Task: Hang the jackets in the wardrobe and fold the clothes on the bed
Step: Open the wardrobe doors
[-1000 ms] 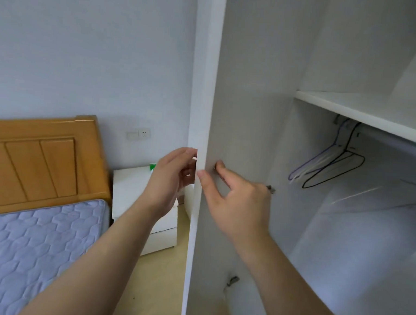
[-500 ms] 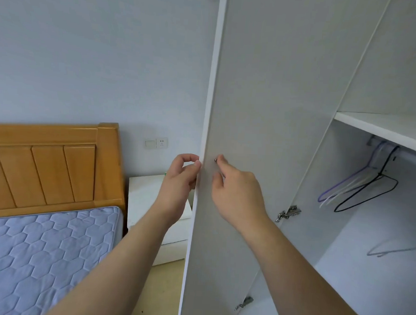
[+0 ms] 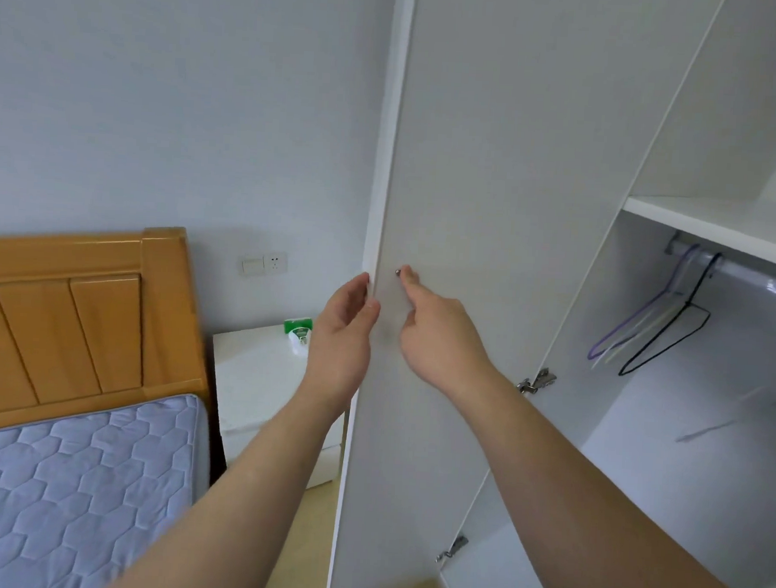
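**While I Hold the Wardrobe Door**

As the tall white wardrobe door [image 3: 474, 163] stands swung out in front of me, my left hand [image 3: 345, 336] holds its free edge. The thumb [image 3: 373, 306] lies on the near face and the fingers [image 3: 363, 285] reach to the far side, so the panel's edge is pinched between them.

My right hand [image 3: 438, 337] is on the door's inner face, just beside the left. Its index finger [image 3: 409, 279] is straight, with the tip touching a small dark metal stud [image 3: 397, 273]. The other fingers are curled under the palm. The thumb is hidden, so I cannot tell whether it pinches the stud.

To my right the white wardrobe [image 3: 684, 444] is open. A white shelf [image 3: 718, 223] runs across it, with a shiny hanging rail [image 3: 746, 276] just beneath. A few thin wire hangers [image 3: 629, 324], purple, pale and black, hang bunched at the rail's left end. Two silver hinges [image 3: 536, 382] join the door to the carcass.

At my lower left is the bed, with a lilac-blue quilted mattress [image 3: 75, 479] and an orange wooden headboard [image 3: 61, 312]. Between the bed and the door stands a white bedside cabinet [image 3: 255, 385] with a green-and-white packet [image 3: 299, 329] on top. A wall switch and socket [image 3: 262, 264] sit above it.
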Demonstrator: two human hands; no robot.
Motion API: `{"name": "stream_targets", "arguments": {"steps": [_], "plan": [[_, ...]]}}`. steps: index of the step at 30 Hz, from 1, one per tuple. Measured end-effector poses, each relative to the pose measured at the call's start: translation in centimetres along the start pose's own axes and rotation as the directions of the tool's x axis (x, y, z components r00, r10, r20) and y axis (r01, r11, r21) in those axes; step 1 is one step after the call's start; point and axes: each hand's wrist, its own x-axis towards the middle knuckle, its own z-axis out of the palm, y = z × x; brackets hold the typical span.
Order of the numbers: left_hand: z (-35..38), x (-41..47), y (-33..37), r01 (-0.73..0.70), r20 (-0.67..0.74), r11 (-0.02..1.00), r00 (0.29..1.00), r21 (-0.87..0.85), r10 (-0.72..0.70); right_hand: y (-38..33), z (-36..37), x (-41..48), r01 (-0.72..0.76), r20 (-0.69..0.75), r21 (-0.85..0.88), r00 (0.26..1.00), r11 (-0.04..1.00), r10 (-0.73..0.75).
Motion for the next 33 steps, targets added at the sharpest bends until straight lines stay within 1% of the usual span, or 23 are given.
{"name": "stream_targets", "arguments": {"steps": [1,3,4,5,8,11,13,16,19,21,24,26,29,31,33], "plan": [[0.2,-0.1,-0.1,-0.03,-0.052,0.999,0.998,0.036,0.032,0.1,0.1,0.0,-0.002,-0.007,0.01,1.0,1.0,0.002],[0.8,-0.9,-0.1,-0.128,-0.184,0.983,0.971,0.132,0.151,0.6,-0.1,-0.4,0.012,-0.031,0.044,0.999,0.999,-0.01],[1.2,-1.4,-0.1,-0.176,-0.217,0.973,0.954,0.147,0.205,1.1,-0.2,-0.7,0.011,-0.047,0.063,0.999,0.998,-0.008],[1.8,-2.0,-0.1,-0.209,-0.209,0.968,0.949,0.136,0.234,1.6,-0.4,-1.2,0.002,-0.071,0.088,0.997,0.996,0.004],[4.2,-3.3,-0.5,-0.255,-0.048,0.965,0.965,0.057,0.258,3.8,-1.3,-2.9,-0.057,-0.191,0.14,0.978,0.989,0.084],[7.6,-4.2,-1.4,-0.211,0.101,0.977,0.972,-0.009,0.211,6.7,-2.8,-5.2,-0.117,-0.31,0.185,0.935,0.976,0.171],[10.3,-4.9,-1.9,-0.169,0.195,0.985,0.965,-0.046,0.175,8.9,-4.3,-7.2,-0.17,-0.41,0.217,0.878,0.961,0.248],[14.7,-6.5,-2.6,-0.114,0.333,0.991,0.933,-0.075,0.133,12.6,-7.0,-10.7,-0.282,-0.545,0.202,0.764,0.938,0.347],[19.2,-8.7,-3.0,-0.071,0.455,0.993,0.884,-0.094,0.106,16.1,-9.8,-14.6,-0.402,-0.634,0.187,0.647,0.897,0.422],[22.3,-10.3,-3.1,-0.038,0.526,0.994,0.846,-0.103,0.087,17.9,-11.8,-17.2,-0.455,-0.674,0.214,0.572,0.864,0.468],[26.9,-12.7,-2.9,0.019,0.635,0.995,0.771,-0.098,0.048,20.2,-14.7,-20.5,-0.493,-0.718,0.288,0.457,0.821,0.525],[29.9,-14.0,-2.9,0.033,0.701,0.997,0.712,-0.075,0.029,21.4,-16.5,-22.3,-0.494,-0.743,0.323,0.396,0.807,0.54],[34.4,-15.3,-3.0,0.004,0.778,1.0,0.628,-0.026,0.017,23.1,-18.7,-24.1,-0.503,-0.762,0.345,0.343,0.792,0.55],[37.0,-15.7,-3.2,-0.04,0.8,0.999,0.599,0.005,0.02,24.3,-19.5,-24.8,-0.518,-0.765,0.339,0.334,0.785,0.55],[39.3,-15.6,-3.2,-0.03,0.817,0.999,0.577,0.025,-0.003,25.3,-20.0,-25.2,-0.546,-0.76,0.328,0.332,0.771,0.559]]}}
